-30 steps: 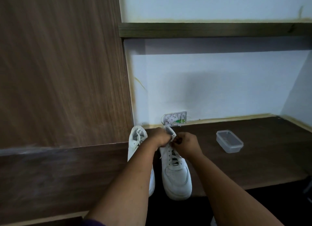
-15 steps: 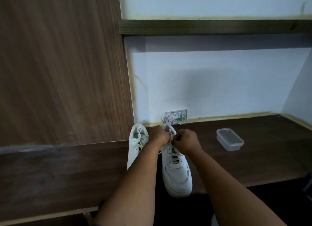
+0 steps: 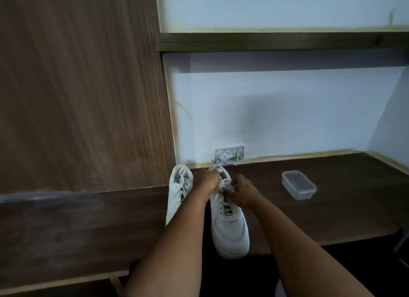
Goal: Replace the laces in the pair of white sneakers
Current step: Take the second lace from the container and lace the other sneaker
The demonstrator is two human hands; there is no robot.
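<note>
Reaching in from 6 o'clock, two bare forearms crossed the dark wooden desk point(image 3: 332, 208) toward a pair of white sneakers standing side by side at its centre. The right sneaker point(image 3: 230, 228) lay nearest, its toe hanging just over the front edge of the desk and pointing to 6 o'clock, its heel toward 12 o'clock. The left forearm covered the front half of the left sneaker point(image 3: 179, 186), which stood just beside the other at its 9 o'clock, its collar and loosely crossed lace showing.

Both hands met over the upper eyelets of the right sneaker. The left hand point(image 3: 205, 179) had its fingers curled around the white lace point(image 3: 222, 182) near the collar, and the right hand point(image 3: 242, 192), at the 3 o'clock side of the tongue, pinched the same lace between curled fingers. A loose strand of it trailed down the sneaker's 9 o'clock side.

At 3 o'clock from the shoes, well apart, a clear plastic container point(image 3: 298, 184) with its lid on sat on the desk. Farther back, at 12 o'clock from the heels, a small white wall box point(image 3: 229, 156) with a green mark was fixed low on the pale wall. A wooden panel point(image 3: 77, 86) rose at 9 o'clock, and a dark shelf point(image 3: 276, 42) ran across the wall above.
</note>
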